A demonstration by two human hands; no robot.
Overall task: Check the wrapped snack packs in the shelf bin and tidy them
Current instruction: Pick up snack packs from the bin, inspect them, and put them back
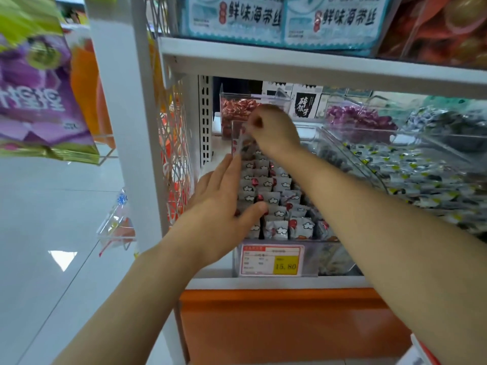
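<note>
Take the red-and-yellow price label (271, 260) on the front wall of the clear bin (310, 256) as your reference. Directly above and behind the label, the wrapped snack packs (274, 198) stand upright in close rows inside the bin, with white wrappers and red marks. Your left hand (221, 209) lies above and to the left of the label, at the bin's left side. Its fingers are straight and together, pointing toward the back, and its thumb rests on the top edges of the nearer packs; it grips nothing. Your right hand (274, 130) is well above the label, over the rear end of the bin. Its fingers are curled and pinch one pack (243, 143) by its top edge. That pack sits higher than the rows, just beside the left fingertips. To the right of the label, a second bin (411, 175) holds green-and-black packs. Below the label runs the orange base panel (290, 325).
</note>
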